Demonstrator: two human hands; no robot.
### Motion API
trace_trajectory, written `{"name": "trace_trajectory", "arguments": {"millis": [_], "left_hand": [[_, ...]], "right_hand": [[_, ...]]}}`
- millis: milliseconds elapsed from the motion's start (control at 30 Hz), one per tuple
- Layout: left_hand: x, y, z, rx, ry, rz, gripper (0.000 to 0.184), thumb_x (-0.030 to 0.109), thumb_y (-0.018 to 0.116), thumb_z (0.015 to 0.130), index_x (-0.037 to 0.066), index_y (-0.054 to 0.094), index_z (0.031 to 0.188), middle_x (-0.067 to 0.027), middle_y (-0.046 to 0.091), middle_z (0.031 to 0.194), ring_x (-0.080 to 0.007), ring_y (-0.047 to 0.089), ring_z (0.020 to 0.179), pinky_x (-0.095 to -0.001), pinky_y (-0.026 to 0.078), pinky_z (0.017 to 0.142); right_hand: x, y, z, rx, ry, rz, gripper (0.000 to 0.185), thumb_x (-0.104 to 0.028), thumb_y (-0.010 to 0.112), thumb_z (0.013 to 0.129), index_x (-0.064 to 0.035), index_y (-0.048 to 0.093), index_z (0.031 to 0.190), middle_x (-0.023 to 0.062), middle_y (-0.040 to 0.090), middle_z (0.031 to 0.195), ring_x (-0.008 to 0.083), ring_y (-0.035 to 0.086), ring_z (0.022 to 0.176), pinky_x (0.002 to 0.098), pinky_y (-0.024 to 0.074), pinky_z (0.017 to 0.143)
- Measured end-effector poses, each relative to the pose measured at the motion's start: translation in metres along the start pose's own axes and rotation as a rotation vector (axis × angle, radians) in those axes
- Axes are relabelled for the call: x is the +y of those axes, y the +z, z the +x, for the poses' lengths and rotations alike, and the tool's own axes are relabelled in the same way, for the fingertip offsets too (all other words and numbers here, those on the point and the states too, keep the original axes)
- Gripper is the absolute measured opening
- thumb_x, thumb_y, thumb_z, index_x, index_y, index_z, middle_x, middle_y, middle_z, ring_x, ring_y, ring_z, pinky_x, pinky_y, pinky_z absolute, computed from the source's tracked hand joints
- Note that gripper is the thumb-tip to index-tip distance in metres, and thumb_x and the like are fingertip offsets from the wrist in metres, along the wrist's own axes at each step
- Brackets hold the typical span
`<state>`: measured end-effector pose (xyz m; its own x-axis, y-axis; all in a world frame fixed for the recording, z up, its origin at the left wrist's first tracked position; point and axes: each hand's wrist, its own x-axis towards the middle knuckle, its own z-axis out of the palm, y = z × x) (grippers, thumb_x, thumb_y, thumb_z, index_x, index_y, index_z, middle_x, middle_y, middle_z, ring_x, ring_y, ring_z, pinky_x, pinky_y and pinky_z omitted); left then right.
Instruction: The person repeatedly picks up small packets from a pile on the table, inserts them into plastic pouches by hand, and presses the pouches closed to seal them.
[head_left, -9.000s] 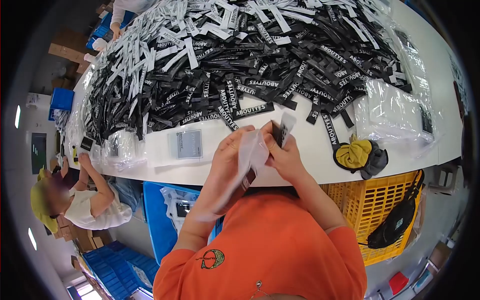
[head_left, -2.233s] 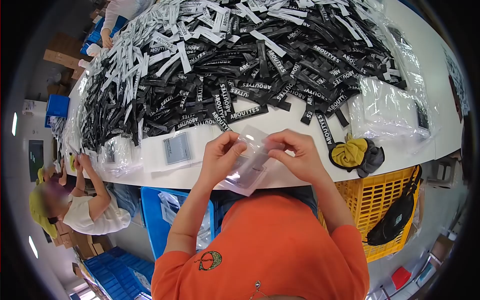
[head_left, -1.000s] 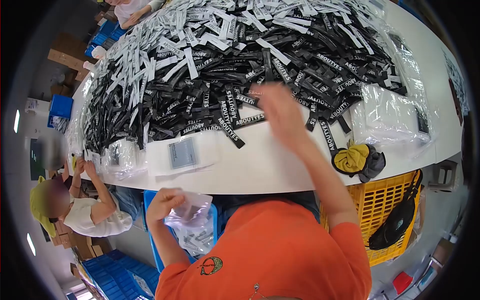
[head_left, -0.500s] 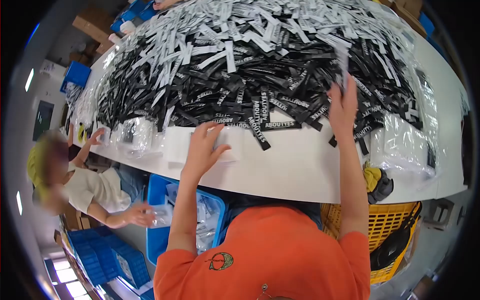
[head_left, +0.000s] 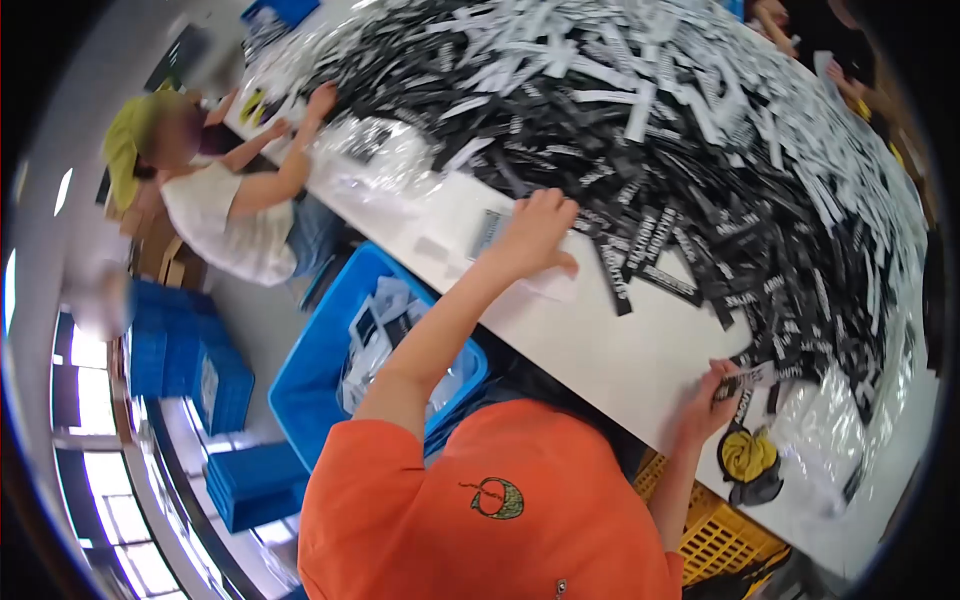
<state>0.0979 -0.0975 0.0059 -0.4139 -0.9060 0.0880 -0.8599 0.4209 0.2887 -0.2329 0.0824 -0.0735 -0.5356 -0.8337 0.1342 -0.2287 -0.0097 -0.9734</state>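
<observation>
My left hand [head_left: 538,236] is palm down over a stack of white bags [head_left: 455,225] with a grey printed label [head_left: 487,232], its thumb apart from its bent fingers. Its fingertips are partly hidden, and nothing shows in its grasp. To the right, near the front edge, my right hand [head_left: 706,402] pinches a printed strip [head_left: 752,377], black at one end and pale at the other. Behind both hands spreads a large pile of black strips [head_left: 655,240] and white strips [head_left: 700,110] with printed lettering.
A blue bin [head_left: 300,385] with clear packets stands below the table [head_left: 600,350]. Yellow and grey cloth items [head_left: 748,457] and clear plastic bags [head_left: 815,425] lie at right, above a yellow crate [head_left: 725,540]. A co-worker [head_left: 225,215] in a cap works at left; others are at top right.
The view has swung round towards the left. The packet my left hand held a second ago is gone from it, and that hand is now over the white bags. My right hand has come back from the pile.
</observation>
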Motion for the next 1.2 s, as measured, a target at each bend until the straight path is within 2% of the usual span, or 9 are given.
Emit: {"name": "trace_trajectory", "arguments": {"millis": [133, 233, 333, 367, 633, 833, 900, 1100, 1200], "left_hand": [[-0.001, 0.002, 0.003, 0.139, 0.092, 0.08, 0.045, 0.03, 0.088, 0.068, 0.008, 0.059, 0.095, -0.0096, 0.058, 0.102, -0.0307, 0.056, 0.108, -0.0446, 0.042, 0.09], [0.029, -0.022, -0.01, 0.367, 0.051, 0.123, 0.028, 0.021, 0.08, 0.078, 0.007, 0.06, 0.091, -0.0077, 0.06, 0.083, -0.0291, 0.063, 0.084, -0.0393, 0.046, 0.079], [0.05, -0.051, -0.02, 0.524, 0.105, -0.048, 0.021, 0.013, 0.077, 0.081, 0.007, 0.062, 0.095, -0.0079, 0.063, 0.081, -0.0287, 0.066, 0.077, -0.0379, 0.05, 0.068], [0.056, -0.056, -0.024, 0.57, 0.147, -0.132, 0.019, 0.01, 0.076, 0.082, 0.007, 0.063, 0.096, -0.008, 0.064, 0.081, -0.0284, 0.066, 0.075, -0.0375, 0.051, 0.065], [0.12, -0.039, -0.046, 0.3, 0.405, -0.606, 0.015, 0.01, 0.071, 0.087, 0.01, 0.062, 0.099, -0.0032, 0.062, 0.087, -0.0265, 0.068, 0.08, -0.0395, 0.054, 0.062], [0.141, -0.059, -0.047, -0.197, 0.453, -0.788, 0.025, 0.018, 0.063, 0.093, 0.011, 0.058, 0.117, -0.0133, 0.059, 0.108, -0.0295, 0.065, 0.091, -0.0399, 0.055, 0.071], [0.137, -0.038, -0.044, -0.088, 0.717, -0.566, 0.033, 0.028, 0.055, 0.101, 0.005, 0.055, 0.125, -0.0169, 0.059, 0.106, -0.0314, 0.064, 0.095, -0.0397, 0.054, 0.073], [0.146, -0.043, -0.041, -0.202, 0.697, -0.6, 0.036, 0.03, 0.056, 0.1, 0.003, 0.055, 0.124, -0.0183, 0.059, 0.105, -0.0325, 0.062, 0.089, -0.0425, 0.052, 0.079], [0.146, -0.035, -0.038, 0.122, 0.932, -0.383, 0.033, 0.025, 0.065, 0.094, 0.004, 0.056, 0.119, -0.0156, 0.06, 0.099, -0.0318, 0.064, 0.088, -0.0409, 0.054, 0.077]], "right_hand": [[-0.023, -0.006, 0.005, -0.038, -0.31, 0.344, 0.014, -0.012, 0.053, 0.107, 0.0003, 0.061, 0.109, 0.0041, 0.058, 0.096, 0.0101, 0.051, 0.078, 0.0245, 0.0431, 0.071], [-0.059, 0.015, 0.01, 0.124, -0.43, -0.176, 0.018, -0.013, 0.051, 0.108, 0.0009, 0.061, 0.112, 0.0058, 0.06, 0.098, 0.013, 0.056, 0.085, 0.0282, 0.0469, 0.078], [-0.052, 0.019, 0.013, 0.085, -0.204, -0.004, 0.018, -0.011, 0.051, 0.108, 0.0018, 0.061, 0.116, 0.0074, 0.064, 0.096, 0.0152, 0.061, 0.091, 0.0299, 0.0476, 0.089], [-0.055, 0.027, 0.009, 0.115, -0.04, 0.152, 0.02, -0.011, 0.051, 0.108, 0.0032, 0.063, 0.115, 0.0056, 0.063, 0.093, 0.0114, 0.058, 0.083, 0.0261, 0.0475, 0.079], [-0.123, 0.031, -0.001, -0.529, -0.19, 0.053, 0.007, -0.001, 0.068, 0.092, 0.0032, 0.073, 0.093, 0.007, 0.064, 0.077, 0.0108, 0.058, 0.073, 0.0242, 0.0432, 0.065], [-0.114, 0.019, 0.001, -0.489, 0.136, 0.199, 0.023, -0.002, 0.077, 0.082, -0.0053, 0.056, 0.074, -0.0029, 0.054, 0.071, 0.0054, 0.05, 0.06, 0.0218, 0.0371, 0.054], [-0.115, 0.013, 0.0, -0.506, 0.279, 0.262, 0.03, 0.003, 0.08, 0.077, -0.0066, 0.053, 0.071, -0.0046, 0.051, 0.069, 0.0062, 0.048, 0.062, 0.0222, 0.0396, 0.059], [-0.121, 0.011, 0.0, -0.531, 0.455, 0.502, 0.03, -0.004, 0.084, 0.076, -0.0091, 0.056, 0.07, -0.004, 0.055, 0.064, 0.0048, 0.049, 0.056, 0.0215, 0.0377, 0.052], [-0.118, 0.008, 0.002, -0.529, 0.469, 0.517, 0.031, -0.007, 0.088, 0.077, -0.0083, 0.058, 0.07, -0.0022, 0.058, 0.063, 0.0055, 0.052, 0.055, 0.0213, 0.0381, 0.051]]}}
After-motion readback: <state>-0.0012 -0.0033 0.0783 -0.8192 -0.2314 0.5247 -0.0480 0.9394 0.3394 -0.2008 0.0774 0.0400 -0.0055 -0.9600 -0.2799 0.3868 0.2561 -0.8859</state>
